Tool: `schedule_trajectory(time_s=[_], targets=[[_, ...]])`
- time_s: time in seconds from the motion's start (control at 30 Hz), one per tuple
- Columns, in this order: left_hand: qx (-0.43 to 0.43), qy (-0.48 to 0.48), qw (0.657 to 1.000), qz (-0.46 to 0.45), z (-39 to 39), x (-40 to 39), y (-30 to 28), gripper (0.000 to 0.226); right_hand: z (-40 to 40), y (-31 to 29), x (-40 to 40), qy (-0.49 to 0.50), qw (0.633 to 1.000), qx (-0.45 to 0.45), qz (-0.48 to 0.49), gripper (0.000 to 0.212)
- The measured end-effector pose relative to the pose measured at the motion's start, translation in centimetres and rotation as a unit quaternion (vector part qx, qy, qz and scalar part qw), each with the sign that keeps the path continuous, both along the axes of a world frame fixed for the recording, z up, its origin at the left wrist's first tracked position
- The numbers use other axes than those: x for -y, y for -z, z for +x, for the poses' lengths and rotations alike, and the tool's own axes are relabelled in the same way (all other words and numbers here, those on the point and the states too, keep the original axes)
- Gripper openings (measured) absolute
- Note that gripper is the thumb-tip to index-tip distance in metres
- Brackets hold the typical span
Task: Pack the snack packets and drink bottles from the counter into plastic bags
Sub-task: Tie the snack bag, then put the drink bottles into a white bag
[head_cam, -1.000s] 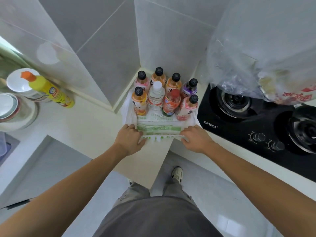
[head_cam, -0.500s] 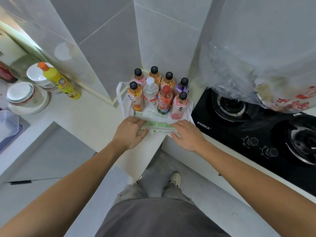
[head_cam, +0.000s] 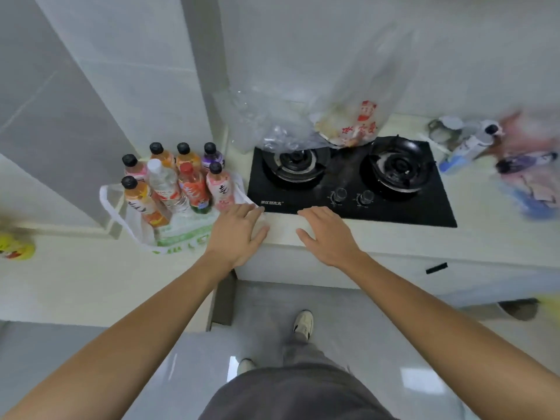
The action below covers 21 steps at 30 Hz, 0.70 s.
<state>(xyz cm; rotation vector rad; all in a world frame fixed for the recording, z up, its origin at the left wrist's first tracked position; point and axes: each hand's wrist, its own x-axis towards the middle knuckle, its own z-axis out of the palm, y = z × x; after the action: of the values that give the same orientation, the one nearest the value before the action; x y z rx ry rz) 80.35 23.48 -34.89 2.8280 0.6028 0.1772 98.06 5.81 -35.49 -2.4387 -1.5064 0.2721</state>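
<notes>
A pale counter (head_cam: 75,277) runs along a corner of grey-tiled wall (head_cam: 100,95), with a light glossy floor (head_cam: 272,316) below it where the person's shoes show. At the far left edge a yellow bottle (head_cam: 15,247) lies blurred on the counter. In the corner, eight drink bottles (head_cam: 169,180) stand upright in two rows on a white plastic bag (head_cam: 181,234) with green print, caps up and long axes vertical; the wide lens makes them seem to lean outward. The bag lies low around their bases, and one handle loop (head_cam: 107,204) stands at the left.

The left hand (head_cam: 238,234) hangs over the counter edge just right of the bottles, fingers straight and spread, gripping nothing; the fingertips lie at the bag's right edge, though whether they touch it cannot be told. The right hand (head_cam: 325,234) is near it, over the counter's front strip just before the stove, fingers also relaxed and spread, holding nothing.

A black two-burner gas stove (head_cam: 424,204) is set into the counter to the right, with two knobs (head_cam: 353,196) at its front. Behind it a clear plastic bag (head_cam: 272,116) stands against the wall, holding a snack packet (head_cam: 357,122) with red print. Further right, more bottles and packets (head_cam: 521,159) lie on their sides on the counter, too blurred to tell apart.
</notes>
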Motion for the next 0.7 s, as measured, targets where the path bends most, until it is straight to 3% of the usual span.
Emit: schedule_trajectory(time_s=[0.4,0.7], targets=[[0.043,0.196,0.978,0.049,21.7,17.4,-2.4,0.058,12.8,-1.8,22.3,0.218,0.975,0.021,0.023,0.055],[0.036,0.221,0.974,0.038,37.5,31.4,-2.4,0.058,26.0,-1.5,36.8,0.278,0.961,0.006,-0.004,0.056]])
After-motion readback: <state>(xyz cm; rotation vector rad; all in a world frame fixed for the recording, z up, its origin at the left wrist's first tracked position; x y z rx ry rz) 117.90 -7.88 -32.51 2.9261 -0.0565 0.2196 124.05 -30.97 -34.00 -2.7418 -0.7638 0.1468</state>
